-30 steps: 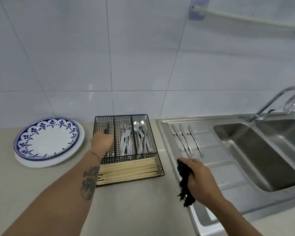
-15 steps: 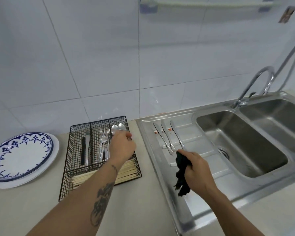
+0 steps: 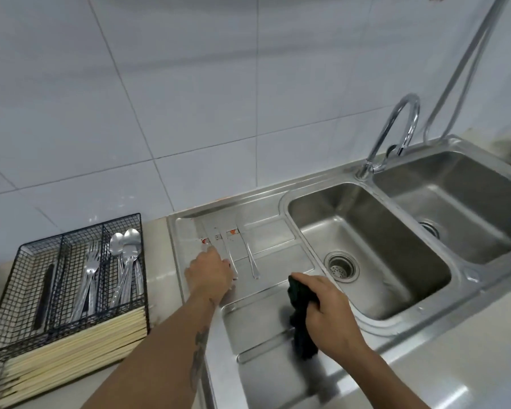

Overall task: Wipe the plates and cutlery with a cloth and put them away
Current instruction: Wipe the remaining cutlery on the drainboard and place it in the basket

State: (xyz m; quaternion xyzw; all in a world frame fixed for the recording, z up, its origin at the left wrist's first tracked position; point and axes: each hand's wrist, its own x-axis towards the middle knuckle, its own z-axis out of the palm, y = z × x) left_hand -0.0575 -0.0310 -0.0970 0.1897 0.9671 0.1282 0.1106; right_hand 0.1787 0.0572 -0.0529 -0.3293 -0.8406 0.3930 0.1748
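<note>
Three steel knives lie side by side on the sink's draining board [image 3: 266, 320]. My left hand [image 3: 209, 273] rests palm down over the handle of the leftmost knife [image 3: 209, 235]; whether the fingers grip it is hidden. The middle knife [image 3: 229, 255] and the right knife [image 3: 250, 255] lie just right of that hand. My right hand [image 3: 328, 314] is closed on a dark cloth [image 3: 300, 326] that hangs over the board. On the counter at left, a black wire cutlery tray [image 3: 9, 290] holds a dark-handled knife, forks, spoons and chopsticks.
Two steel sink basins [image 3: 375, 246] lie right of the draining board, with a curved tap [image 3: 396, 131] and a hose behind them. A white tiled wall stands at the back. A sliver of a plate shows at the left edge.
My left hand left the cutlery tray and moved right onto the knives on the draining board. The view swung right, so the plates slid out of frame. The cloth stayed in my right hand.
</note>
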